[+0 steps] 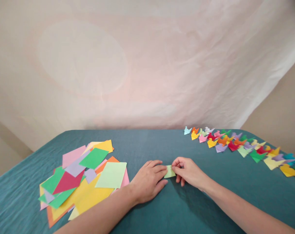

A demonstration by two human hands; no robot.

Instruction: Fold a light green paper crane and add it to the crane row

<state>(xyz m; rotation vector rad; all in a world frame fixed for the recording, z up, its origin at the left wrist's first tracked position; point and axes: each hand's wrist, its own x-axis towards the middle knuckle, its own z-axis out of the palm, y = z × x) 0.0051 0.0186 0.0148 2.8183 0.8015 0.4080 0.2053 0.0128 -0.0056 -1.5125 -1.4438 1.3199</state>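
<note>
A small folded piece of light green paper (170, 171) lies on the dark green cloth between my hands. My left hand (149, 179) rests flat on the cloth, palm down with its fingers stretched out, and its fingertips touch the paper's left edge. From the right, my right hand (185, 170) pinches the paper's upper right corner between thumb and index finger, the other fingers curled below. Part of the paper is hidden under the fingertips of both hands.
A loose pile of coloured paper sheets (89, 195) spreads at the left, partly behind my left forearm. Along the right back edge stand rows of folded paper birds (220, 148) in many colours. Teal cloth (147, 143) covers the table; a pale fabric sheet (147, 65) hangs behind it.
</note>
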